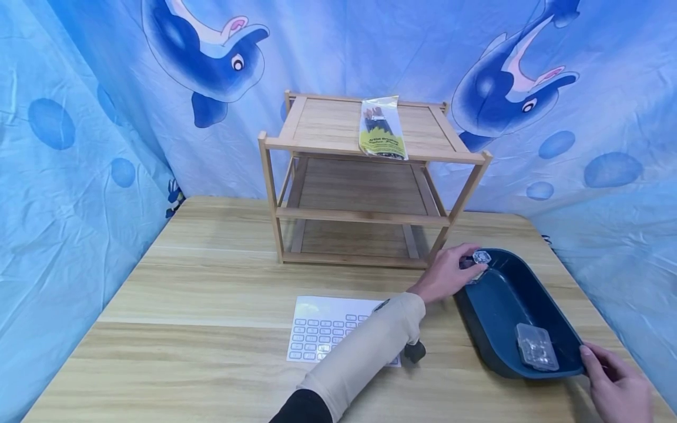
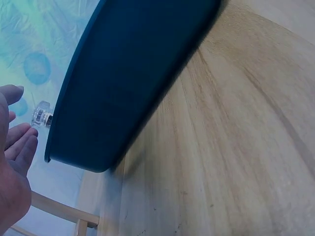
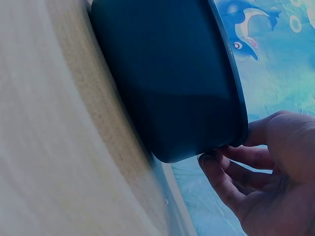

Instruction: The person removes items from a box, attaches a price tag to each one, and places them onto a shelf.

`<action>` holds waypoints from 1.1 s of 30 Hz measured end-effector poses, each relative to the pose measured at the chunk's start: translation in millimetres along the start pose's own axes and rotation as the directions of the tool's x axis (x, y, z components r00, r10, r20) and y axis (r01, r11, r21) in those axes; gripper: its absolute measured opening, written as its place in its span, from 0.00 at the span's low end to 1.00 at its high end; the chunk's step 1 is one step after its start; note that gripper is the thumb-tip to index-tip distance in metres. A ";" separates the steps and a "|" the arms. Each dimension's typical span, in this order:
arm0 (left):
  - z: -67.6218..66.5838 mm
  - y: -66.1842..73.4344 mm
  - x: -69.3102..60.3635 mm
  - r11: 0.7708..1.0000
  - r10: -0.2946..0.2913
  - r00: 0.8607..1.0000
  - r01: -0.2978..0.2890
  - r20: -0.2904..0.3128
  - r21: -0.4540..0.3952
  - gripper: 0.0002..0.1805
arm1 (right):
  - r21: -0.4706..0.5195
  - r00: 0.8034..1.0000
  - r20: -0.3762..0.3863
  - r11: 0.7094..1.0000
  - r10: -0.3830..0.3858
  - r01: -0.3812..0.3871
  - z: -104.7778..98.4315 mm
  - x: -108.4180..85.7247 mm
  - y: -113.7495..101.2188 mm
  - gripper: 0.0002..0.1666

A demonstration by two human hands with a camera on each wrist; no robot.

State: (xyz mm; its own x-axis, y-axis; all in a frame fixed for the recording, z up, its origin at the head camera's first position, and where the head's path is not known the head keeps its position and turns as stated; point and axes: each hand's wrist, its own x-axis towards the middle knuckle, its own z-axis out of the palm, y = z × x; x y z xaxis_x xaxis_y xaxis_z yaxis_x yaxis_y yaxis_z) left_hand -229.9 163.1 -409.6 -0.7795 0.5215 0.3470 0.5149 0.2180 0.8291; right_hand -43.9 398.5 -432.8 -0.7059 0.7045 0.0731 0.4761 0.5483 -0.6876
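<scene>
On the wood-grained table (image 1: pixel 158 329) before dolphin curtains (image 1: pixel 344 53), left fingers (image 1: pixel 465 249) pinch a clear object (image 1: pixel 482 257), right fingers (image 1: pixel 592 361) the basin's rim (image 1: pixel 550 304)

Has a tan wooden three-tier rack (image 1: pixel 328 120) behind a white rectangular sheet (image 1: pixel 317 308); right of both, a teal oblong plastic tub (image 1: pixel 502 302) with a clear square plastic box (image 1: pixel 536 346) in its near end.

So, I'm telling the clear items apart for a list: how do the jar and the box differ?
The jar is held by the left hand at the far end of the bin; the box lies untouched in the near end. The jar has a faceted top, while the box is flat and roughly rectangular. Both are at least partly see-through.
</scene>
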 end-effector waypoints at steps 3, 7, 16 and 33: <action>-0.2 0.2 2.0 1.000 0.002 1.000 -0.002 0.000 0.003 0.25 | 0.002 1.000 -0.002 1.000 0.001 -0.001 0.1 -0.8 -0.5 0.26; -0.9 0.3 4.0 1.000 -0.003 1.000 0.003 0.011 0.006 0.25 | 0.005 1.000 -0.002 1.000 0.001 -0.001 -0.1 -0.8 -0.4 0.26; -0.4 2.1 5.6 0.997 -0.055 0.998 0.054 0.022 0.047 0.27 | 0.002 1.000 -0.003 1.000 0.004 -0.004 0.0 -0.8 1.5 0.26; 4.5 2.3 8.6 0.991 -0.094 0.995 0.091 0.022 0.099 0.24 | 0.025 1.000 -0.014 1.000 0.003 -0.003 -1.4 1.8 4.3 0.26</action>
State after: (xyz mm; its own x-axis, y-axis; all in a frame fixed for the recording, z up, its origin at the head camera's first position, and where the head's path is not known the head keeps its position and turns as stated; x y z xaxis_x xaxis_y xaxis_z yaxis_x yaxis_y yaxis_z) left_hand -233.8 171.8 -406.7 -0.8163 0.5170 0.2575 0.4743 0.3456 0.8097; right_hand -42.4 402.7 -434.6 -0.6969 0.7125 0.0814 0.4649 0.5352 -0.7053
